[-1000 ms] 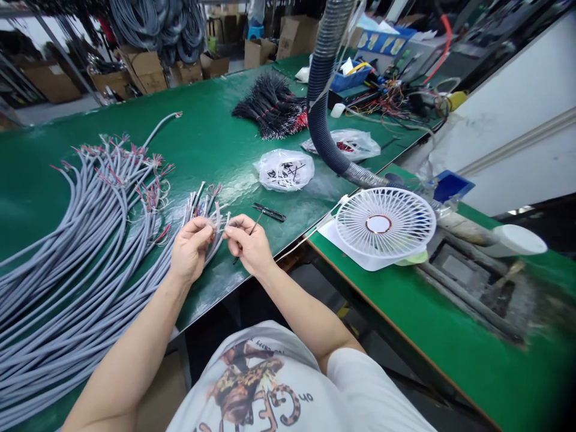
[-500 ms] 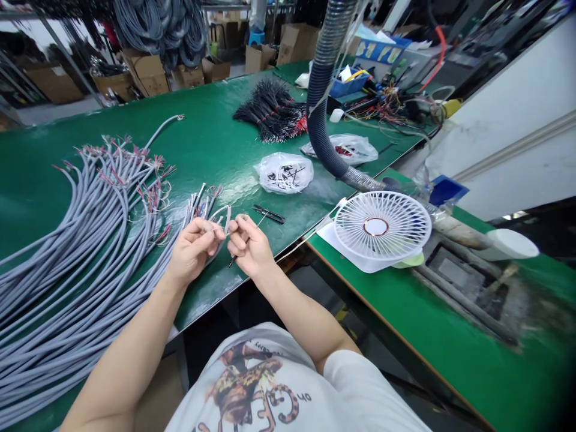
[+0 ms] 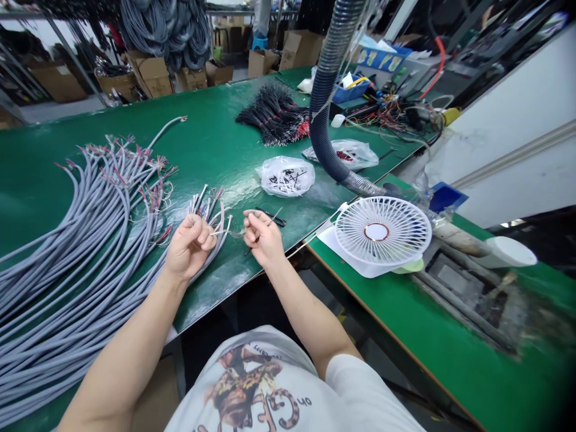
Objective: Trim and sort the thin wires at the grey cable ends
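Note:
My left hand (image 3: 189, 243) is closed around the end of a grey cable (image 3: 215, 233) over the front of the green table (image 3: 216, 144). A little to its right, my right hand (image 3: 263, 237) is closed on a thin black tool (image 3: 263, 231) and pinches a fine strand that runs back to the cable end. A small bunch of grey cable ends (image 3: 207, 207) with stripped coloured wires lies just behind my left hand. To the left, a big bundle of grey cables (image 3: 67, 252) spreads across the table.
Black snips (image 3: 272, 216) lie beyond my right hand. Two clear bags of small parts (image 3: 288, 176) (image 3: 353, 151), a black wire bundle (image 3: 272, 111) and a ribbed hose (image 3: 326, 90) stand further back. A white fan (image 3: 382, 231) sits on the right bench.
My hands have drawn apart, the right one moving right and away, with a fine strand stretched between them. The view has shifted slightly.

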`<action>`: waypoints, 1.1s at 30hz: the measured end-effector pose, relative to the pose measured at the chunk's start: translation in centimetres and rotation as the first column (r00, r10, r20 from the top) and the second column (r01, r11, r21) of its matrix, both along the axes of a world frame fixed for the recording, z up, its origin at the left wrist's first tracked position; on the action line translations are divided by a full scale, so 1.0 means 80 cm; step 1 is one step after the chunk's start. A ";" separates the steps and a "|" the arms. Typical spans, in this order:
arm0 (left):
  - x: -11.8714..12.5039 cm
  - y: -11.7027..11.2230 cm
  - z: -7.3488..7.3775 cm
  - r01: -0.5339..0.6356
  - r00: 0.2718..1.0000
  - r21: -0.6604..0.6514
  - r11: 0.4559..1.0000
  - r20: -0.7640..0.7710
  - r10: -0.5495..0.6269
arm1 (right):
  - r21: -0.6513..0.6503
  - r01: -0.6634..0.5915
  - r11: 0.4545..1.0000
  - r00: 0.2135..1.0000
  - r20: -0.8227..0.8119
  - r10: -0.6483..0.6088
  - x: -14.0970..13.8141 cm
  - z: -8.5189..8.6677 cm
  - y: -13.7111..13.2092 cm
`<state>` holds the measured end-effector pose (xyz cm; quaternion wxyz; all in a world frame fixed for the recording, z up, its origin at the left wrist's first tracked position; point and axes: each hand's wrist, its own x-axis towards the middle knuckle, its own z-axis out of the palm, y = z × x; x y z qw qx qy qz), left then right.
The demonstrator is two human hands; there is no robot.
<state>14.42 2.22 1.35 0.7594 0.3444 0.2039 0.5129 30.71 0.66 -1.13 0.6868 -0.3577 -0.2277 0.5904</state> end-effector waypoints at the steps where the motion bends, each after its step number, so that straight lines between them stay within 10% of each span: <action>1: 0.000 0.001 -0.001 -0.006 1.000 -0.003 1.000 -0.002 0.006 | 0.035 0.074 0.997 0.993 0.087 -0.077 0.004 0.003 -0.005; 4: 0.002 0.003 -0.006 -0.010 1.000 -0.006 1.000 -0.012 0.010 | 0.247 0.208 0.946 0.899 0.333 -0.284 0.009 0.019 -0.030; 7: 0.003 0.004 -0.010 -0.006 0.999 0.005 1.000 -0.038 0.006 | 0.363 0.073 0.929 0.764 0.578 -0.286 -0.001 0.031 -0.052; 16: -0.004 0.005 -0.004 0.052 0.997 -0.044 0.998 -0.055 -0.055 | 0.220 -0.280 0.934 0.534 0.844 -0.039 -0.012 0.012 -0.029; 21: -0.014 0.017 0.007 -0.081 0.996 -0.170 0.982 0.015 0.085 | 0.175 -0.320 0.931 0.422 0.906 -0.025 0.003 0.020 -0.029; 27: -0.037 0.039 0.010 -0.334 0.942 -0.165 0.928 -0.010 0.337 | 0.098 -0.269 0.958 0.466 0.884 0.041 0.006 0.005 -0.026; 33: -0.011 0.014 -0.010 0.054 0.881 0.130 0.990 -0.474 0.014 | 0.147 -0.264 0.953 0.474 0.881 -0.005 0.000 0.013 -0.026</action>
